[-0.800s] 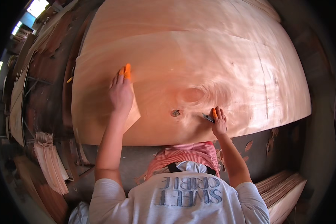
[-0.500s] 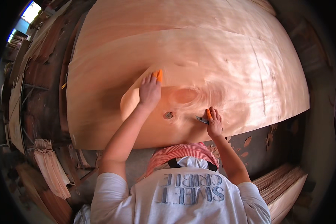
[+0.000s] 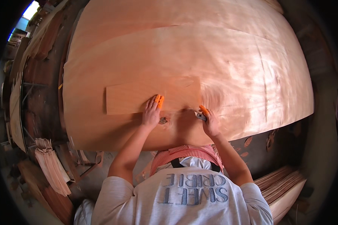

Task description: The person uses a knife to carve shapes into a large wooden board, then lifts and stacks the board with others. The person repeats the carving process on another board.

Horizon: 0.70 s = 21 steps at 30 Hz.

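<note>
A large, thin sheet of pale wood veneer [image 3: 176, 48] spreads out before me. On it lies a smaller rectangular veneer strip [image 3: 129, 98], covering part of a swirled grain pattern. My left hand [image 3: 151, 115] rests flat on the strip's near edge, fingers stretched out, with orange covers on some fingertips. Just below that edge shows a dark knot [image 3: 163, 120] in the sheet. By the strip's right end, my right hand [image 3: 211, 123] grips a small grey utility knife [image 3: 201, 116], its tip close to the strip's near right corner. An orange cover sits on one finger there too.
A stack of veneer sheets [image 3: 285, 195] stands at the lower right. Bundled veneer strips [image 3: 50, 165] hang at the lower left, near a metal frame. Scraps [image 3: 248, 141] litter the floor beyond the sheet's near edge. More wood panels [image 3: 17, 112] stand along the left.
The strip, raised and curled under my left hand before, now lies flat. My left hand has come nearer to me along it. My right hand has shifted slightly left with the knife.
</note>
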Tool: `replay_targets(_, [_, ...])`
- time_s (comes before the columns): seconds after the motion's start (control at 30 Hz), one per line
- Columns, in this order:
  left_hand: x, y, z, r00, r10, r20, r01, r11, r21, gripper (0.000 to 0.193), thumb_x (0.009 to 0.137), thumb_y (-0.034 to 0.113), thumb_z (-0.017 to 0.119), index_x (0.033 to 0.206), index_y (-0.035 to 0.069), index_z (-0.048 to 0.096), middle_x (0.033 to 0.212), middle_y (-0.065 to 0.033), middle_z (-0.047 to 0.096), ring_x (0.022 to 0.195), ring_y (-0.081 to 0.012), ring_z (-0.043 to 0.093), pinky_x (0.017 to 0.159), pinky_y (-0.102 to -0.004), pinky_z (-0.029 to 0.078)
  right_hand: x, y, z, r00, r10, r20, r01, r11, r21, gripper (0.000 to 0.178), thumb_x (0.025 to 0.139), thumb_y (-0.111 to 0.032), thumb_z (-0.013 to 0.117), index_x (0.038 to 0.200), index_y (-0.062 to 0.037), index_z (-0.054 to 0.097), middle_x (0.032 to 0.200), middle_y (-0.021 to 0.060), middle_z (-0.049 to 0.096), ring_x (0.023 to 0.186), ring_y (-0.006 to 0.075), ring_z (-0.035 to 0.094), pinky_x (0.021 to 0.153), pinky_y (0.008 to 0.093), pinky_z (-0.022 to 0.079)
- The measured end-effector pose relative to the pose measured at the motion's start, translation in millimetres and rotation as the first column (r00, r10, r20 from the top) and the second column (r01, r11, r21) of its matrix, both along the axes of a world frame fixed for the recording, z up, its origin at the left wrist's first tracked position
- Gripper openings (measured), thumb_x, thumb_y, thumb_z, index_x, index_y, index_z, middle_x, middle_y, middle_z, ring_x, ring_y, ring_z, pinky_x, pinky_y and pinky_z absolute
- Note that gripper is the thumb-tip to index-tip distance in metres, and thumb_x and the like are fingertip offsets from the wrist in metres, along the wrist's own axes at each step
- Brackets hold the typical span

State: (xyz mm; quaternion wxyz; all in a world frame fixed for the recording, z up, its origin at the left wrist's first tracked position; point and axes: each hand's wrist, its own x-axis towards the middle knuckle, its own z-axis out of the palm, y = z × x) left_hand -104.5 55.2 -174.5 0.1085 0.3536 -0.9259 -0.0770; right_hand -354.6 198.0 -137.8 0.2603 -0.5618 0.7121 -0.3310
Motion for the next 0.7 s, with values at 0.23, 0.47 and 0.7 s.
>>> replay_targets(0.23, [-17, 9, 18, 0.948, 0.186, -0.259, -0.123, 0.962, 0.242, 0.064, 0.077, 0.024, 0.054, 0.132, 0.003, 0.029, 0.133, -0.0180, 0.030, 0.124, -0.0302, 0.029, 0.102, -0.0441, 0.024, 3, -46, -31, 0.993, 0.038, 0.114, -0.059, 0.980, 0.189, 0.024, 0.085, -0.015, 0.047, 0.104, -0.0018, 0.051, 0.086, 0.0184, 0.059, 0.078, 0.0324, 0.057, 0.069, 0.0381, 0.045])
replay_targets(0.47, [-37, -2, -4, 0.894, 0.423, -0.146, -0.412, 0.905, 0.104, 0.059, 0.078, 0.020, 0.051, 0.132, 0.006, 0.031, 0.135, -0.0113, 0.031, 0.126, -0.0242, 0.028, 0.104, -0.0375, 0.018, 20, -43, -19, 0.936, 0.313, 0.162, -0.342, 0.918, 0.201, 0.055, 0.084, -0.007, 0.041, 0.136, -0.0067, 0.020, 0.097, 0.0255, 0.054, 0.086, 0.0379, 0.054, 0.074, 0.0397, 0.044])
replay_targets(0.7, [-38, -6, -9, 0.895, 0.423, -0.139, -0.421, 0.906, 0.042, 0.059, 0.077, 0.021, 0.052, 0.131, 0.006, 0.034, 0.133, -0.0105, 0.034, 0.125, -0.0233, 0.029, 0.104, -0.0382, 0.018, 58, -75, -14, 0.923, 0.384, -0.012, -0.312, 0.767, 0.561, 0.048, 0.087, -0.010, 0.033, 0.135, -0.0134, 0.027, 0.084, 0.0208, 0.059, 0.085, 0.0343, 0.056, 0.074, 0.0378, 0.044])
